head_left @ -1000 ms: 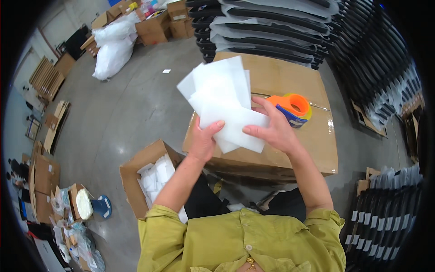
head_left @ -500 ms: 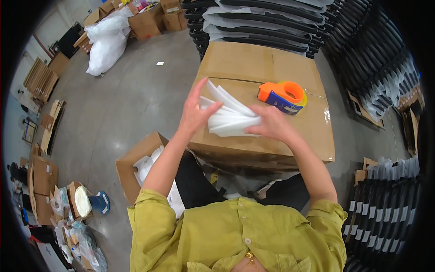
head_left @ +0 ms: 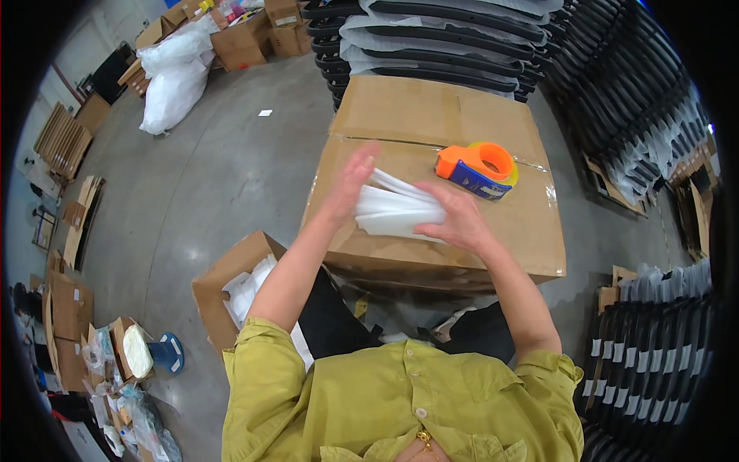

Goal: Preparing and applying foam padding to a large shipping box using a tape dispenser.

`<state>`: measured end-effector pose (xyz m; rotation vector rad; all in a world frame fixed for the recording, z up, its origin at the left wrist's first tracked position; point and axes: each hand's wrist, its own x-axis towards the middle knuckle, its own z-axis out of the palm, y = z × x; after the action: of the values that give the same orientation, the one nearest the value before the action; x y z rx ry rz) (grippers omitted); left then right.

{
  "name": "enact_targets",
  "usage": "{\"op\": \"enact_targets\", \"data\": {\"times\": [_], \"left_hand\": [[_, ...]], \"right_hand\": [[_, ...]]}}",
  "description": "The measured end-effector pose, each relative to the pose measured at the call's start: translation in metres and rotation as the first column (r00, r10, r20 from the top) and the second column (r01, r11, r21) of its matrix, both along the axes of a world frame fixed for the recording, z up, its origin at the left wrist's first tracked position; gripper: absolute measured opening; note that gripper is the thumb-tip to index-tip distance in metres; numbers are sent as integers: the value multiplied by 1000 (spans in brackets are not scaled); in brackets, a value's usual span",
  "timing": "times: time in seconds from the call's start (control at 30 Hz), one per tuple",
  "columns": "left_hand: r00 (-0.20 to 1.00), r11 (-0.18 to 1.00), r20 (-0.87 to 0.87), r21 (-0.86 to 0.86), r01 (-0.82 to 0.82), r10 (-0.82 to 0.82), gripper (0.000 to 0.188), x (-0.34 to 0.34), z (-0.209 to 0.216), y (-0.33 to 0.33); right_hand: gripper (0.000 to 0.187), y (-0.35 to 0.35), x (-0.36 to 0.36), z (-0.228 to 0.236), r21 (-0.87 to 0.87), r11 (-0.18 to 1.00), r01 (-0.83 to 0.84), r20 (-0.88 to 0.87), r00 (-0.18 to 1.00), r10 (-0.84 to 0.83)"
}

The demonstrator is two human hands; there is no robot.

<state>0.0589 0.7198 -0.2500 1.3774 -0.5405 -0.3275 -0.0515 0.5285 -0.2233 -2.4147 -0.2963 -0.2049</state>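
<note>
The right hand (head_left: pixel 456 217) is clamped on the right end of a stack of white sheets (head_left: pixel 399 218), its thumb along the near side and its fingers on the far side. The left hand (head_left: pixel 350 189) is at the stack's left end, opened out rather than gripping, with the fingers pointing far; it is blurred, and whether it touches the sheets I cannot tell.

The stack lies between the two hands, with its long axis running roughly left to right. Its sheets come together at the right hand and fan apart toward the left, the farther ones slanting to the far left. It is held over the near half of a large taped carton (head_left: pixel 493 239); whether its underside rests there cannot be seen.

Just beyond the right hand, on the carton's top, lies an orange and blue tape dispenser (head_left: pixel 479 171), its round orange hub toward the right. Left of the carton and nearer the person, an open cardboard box (head_left: pixel 213 299) holds more white pieces (head_left: pixel 245 291), partly hidden by the left forearm.

Beyond the carton's far edge rises a pile of black curved parts (head_left: pixel 454 35) interleaved with pale wrapping. At the far left, a bulging white bag (head_left: pixel 175 88) sits on the grey floor (head_left: pixel 208 208).
</note>
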Motion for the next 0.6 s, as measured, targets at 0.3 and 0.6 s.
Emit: {"op": "enact_targets", "data": {"times": [0.3,0.6], "left_hand": [[929,951,267,98,-292,257,67,-27,4,-14],[893,974,451,207,-94,-10,77,-20,0,-14]], "right_hand": [[65,-9,-7,0,29,999,17,4,1000,-17],[61,-11,-15,13,-336,933,131,27,991,-130]]}}
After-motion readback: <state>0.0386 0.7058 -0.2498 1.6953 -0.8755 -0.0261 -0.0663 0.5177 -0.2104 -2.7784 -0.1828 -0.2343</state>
